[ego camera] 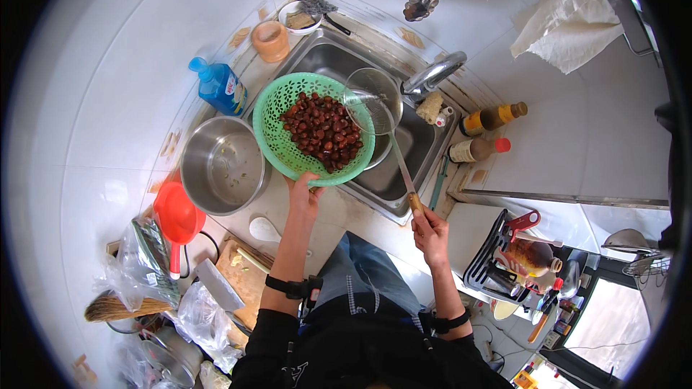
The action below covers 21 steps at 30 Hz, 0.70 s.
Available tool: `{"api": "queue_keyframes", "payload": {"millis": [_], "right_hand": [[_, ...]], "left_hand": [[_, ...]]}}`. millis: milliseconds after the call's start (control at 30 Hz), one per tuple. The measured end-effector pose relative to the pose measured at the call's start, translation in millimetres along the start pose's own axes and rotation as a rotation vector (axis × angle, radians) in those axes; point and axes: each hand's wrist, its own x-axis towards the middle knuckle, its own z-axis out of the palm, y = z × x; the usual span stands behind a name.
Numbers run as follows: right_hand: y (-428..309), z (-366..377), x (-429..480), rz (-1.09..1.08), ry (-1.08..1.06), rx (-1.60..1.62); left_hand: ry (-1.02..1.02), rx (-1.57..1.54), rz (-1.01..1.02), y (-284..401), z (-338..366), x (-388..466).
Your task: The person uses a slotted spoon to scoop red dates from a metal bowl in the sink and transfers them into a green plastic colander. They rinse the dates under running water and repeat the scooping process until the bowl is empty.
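My left hand (306, 194) grips the near rim of a green perforated plastic basket (268, 129), which is tilted over the stainless steel sink (427, 143). Dark red-brown dates or similar small fruits (324, 129) lie inside the basket. In my right hand (431, 235) is the wooden handle of a round wire mesh skimmer (373, 100); its head is at the basket's right rim and looks empty. Partly hidden beneath the skimmer and basket, a metal pot (383, 152) stands in the sink. A large steel pot (224, 167) stands left of the basket.
A faucet (435, 73) reaches over the sink's far side. Blue soap bottle (221, 86), wooden mortar (271, 41) and two sauce bottles (489, 119) surround it. A white spoon (265, 229) lies on the counter. At lower left are a red ladle (179, 213), a cleaver (219, 284) and a cutting board (243, 281).
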Motion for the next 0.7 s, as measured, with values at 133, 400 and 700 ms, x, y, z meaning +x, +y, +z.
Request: {"api": "queue_keyframes", "payload": {"millis": [133, 400, 700], "right_hand": [[0, -8, -1, -0.059, 0.036, -0.003], [18, -23, -2, -0.336, 0.328, -0.653], [55, -24, 33, -0.13, 0.251, -0.426]], "left_hand": [[0.002, 0.006, -0.003, 2, -1, 0], [-0.048, 0.012, 0.028, 14, 7, -16], [-0.14, -0.003, 0.047, 37, 11, -54]]}}
